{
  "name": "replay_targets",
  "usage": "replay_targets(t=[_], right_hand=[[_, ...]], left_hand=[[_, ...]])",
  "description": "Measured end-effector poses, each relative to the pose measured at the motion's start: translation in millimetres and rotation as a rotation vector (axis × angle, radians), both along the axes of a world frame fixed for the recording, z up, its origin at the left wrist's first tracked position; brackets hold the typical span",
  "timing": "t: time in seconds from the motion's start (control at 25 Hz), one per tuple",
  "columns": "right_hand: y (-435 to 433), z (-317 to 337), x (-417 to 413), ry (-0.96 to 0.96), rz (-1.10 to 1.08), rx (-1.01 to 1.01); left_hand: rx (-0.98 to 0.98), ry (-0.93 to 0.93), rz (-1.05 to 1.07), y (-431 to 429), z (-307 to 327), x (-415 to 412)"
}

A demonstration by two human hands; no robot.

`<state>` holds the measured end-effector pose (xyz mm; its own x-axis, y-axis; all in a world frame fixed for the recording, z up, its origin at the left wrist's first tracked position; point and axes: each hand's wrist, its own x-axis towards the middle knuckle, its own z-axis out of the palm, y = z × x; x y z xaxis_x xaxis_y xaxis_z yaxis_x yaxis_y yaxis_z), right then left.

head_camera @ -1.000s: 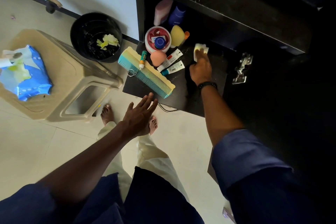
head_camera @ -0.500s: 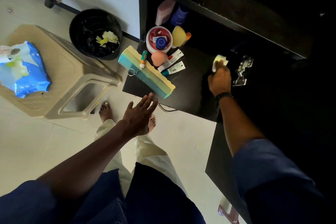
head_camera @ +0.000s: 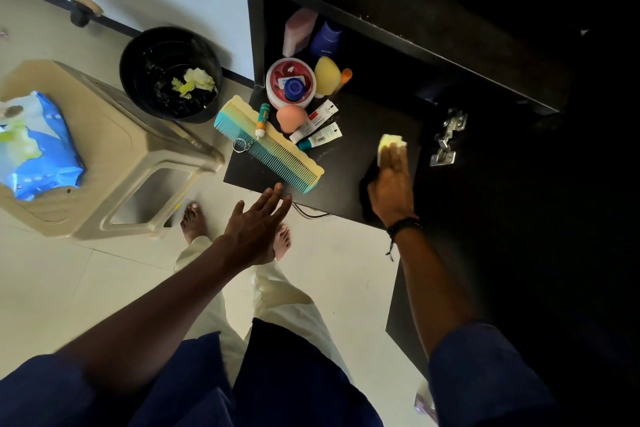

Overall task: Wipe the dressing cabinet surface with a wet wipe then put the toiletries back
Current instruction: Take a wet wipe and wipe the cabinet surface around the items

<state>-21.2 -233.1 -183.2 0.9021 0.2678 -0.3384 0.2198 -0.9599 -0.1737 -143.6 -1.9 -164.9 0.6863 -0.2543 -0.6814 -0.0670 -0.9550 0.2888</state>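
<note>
Wet wipe [head_camera: 389,144], pale yellow and folded, lies pressed under the right hand [head_camera: 393,184], its grip flat-fingered, near the black cabinet worktop [head_camera: 346,177]'s right edge. Meanwhile the left hand [head_camera: 258,225] hovers by the front edge, grip wide and empty. Wiping looks about midway: the bunched toiletries [head_camera: 294,107] crowd the left side, with that patch yet to clean.

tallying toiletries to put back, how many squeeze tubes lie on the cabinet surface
2. The red-labelled tube lies beside the peach sponge; the teal-capped tube lies alongside it, near the comb. More may hide behind the jar.
</note>
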Motion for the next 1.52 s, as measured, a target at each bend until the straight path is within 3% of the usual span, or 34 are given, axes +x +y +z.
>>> replay_targets(t=[0.04,0.16,0.32,0.44,0.6,0.72,0.88,1.0,1.12,1.2,1.36,1.52], right_hand=[[-12,3,11,0.055,0.048,-0.142],[-29,-8,66,0.101,0.039,-0.243],[21,4,99,0.109,-0.219,-0.109],[57,12,59,0.118,-0.145,0.118],[18,6,-22,0.005,-0.13,0.067],[-26,-6,-6,0.031,-0.1,-0.105],[3,-10,37,0.023,-0.292,0.061],[44,-7,18,0.026,-0.21,0.207],[43,-16,-38,0.04,-0.118,0.269],[20,-18,-75,-0.021,-0.088,0.285],[4,-9,-93,-0.038,-0.238,0.293],[44,-7,-54,-0.02,0.078,0.316]], left_hand=[[0.0,0.0,0.001,0,0,0],[0.013,-0.005,-0.006,-1,-1,-2],[0.02,0.015,-0.016,-2,-1,-1],[0.007,0.018,-0.021,-1,0,0],[-0.001,0.03,-0.019,0,0,1],[0.003,0.032,-0.008,0,0,1],[-0.048,-0.14,0.063,-5,0,1],[-0.142,-0.351,0.207,-9,3,7],[-0.137,-0.451,0.199,-12,0,14],[-0.14,-0.421,0.167,-15,-4,22],[-0.121,-0.352,0.143,-20,-11,37],[-0.098,-0.31,0.12,-19,-18,41]])
